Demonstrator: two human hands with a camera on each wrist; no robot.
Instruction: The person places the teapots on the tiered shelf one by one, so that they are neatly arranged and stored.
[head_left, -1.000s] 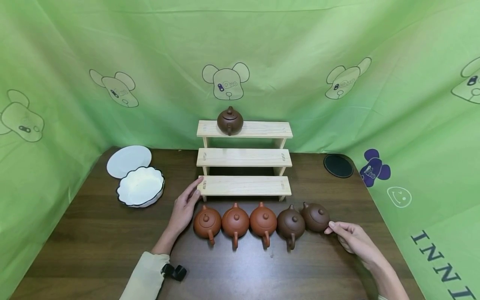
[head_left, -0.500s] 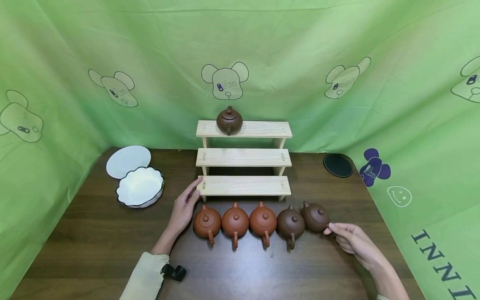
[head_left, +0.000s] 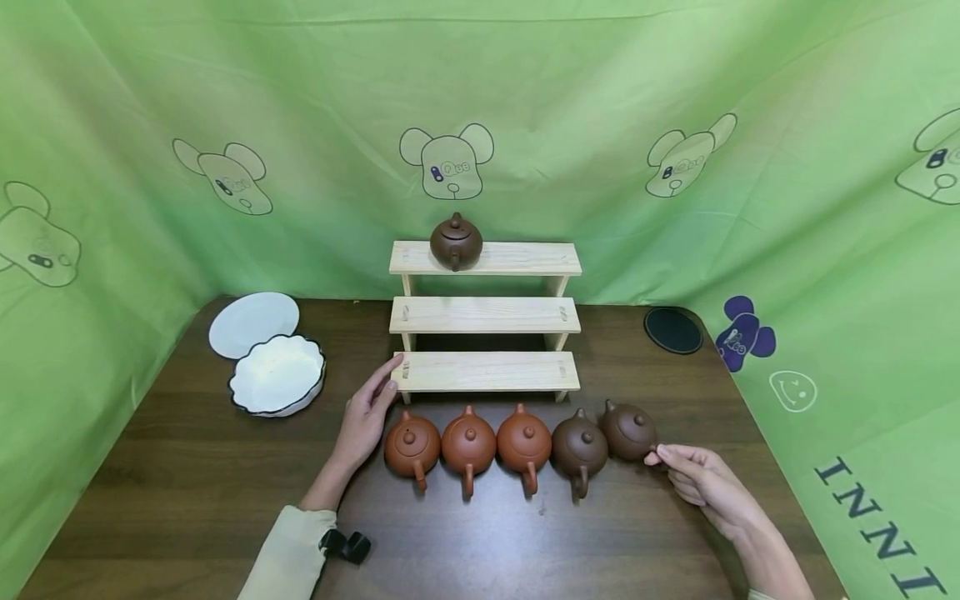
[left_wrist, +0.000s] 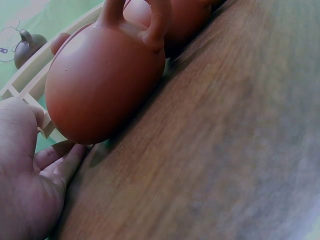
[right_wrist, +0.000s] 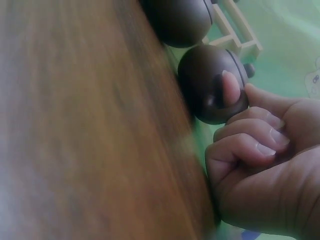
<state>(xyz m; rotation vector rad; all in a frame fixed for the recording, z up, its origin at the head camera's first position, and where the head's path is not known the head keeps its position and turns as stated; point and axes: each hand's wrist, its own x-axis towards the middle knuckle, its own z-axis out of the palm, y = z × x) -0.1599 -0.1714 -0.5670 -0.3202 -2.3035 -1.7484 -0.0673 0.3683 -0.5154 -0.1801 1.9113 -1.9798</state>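
Observation:
My right hand (head_left: 708, 483) pinches the handle of a dark brown clay teapot (head_left: 628, 431), which stands on the table at the right end of a row. In the right wrist view, a fingertip (right_wrist: 230, 87) shows through the handle, and the other fingers are curled below. My left hand (head_left: 363, 421) touches the left end of the lowest step of a wooden tiered stand (head_left: 487, 371), fingers fairly straight. Close beside it is a reddish-brown teapot (left_wrist: 107, 80). The row continues with more reddish teapots (head_left: 468, 446) and another dark brown teapot (head_left: 580, 447).
One dark brown teapot (head_left: 456, 242) sits on the stand's top step, left of centre. A scalloped white bowl (head_left: 277, 375) and a white plate (head_left: 253, 321) lie at the left. At the back right is a black oval coaster (head_left: 673, 331). Green cloth (head_left: 555, 108) surrounds the table.

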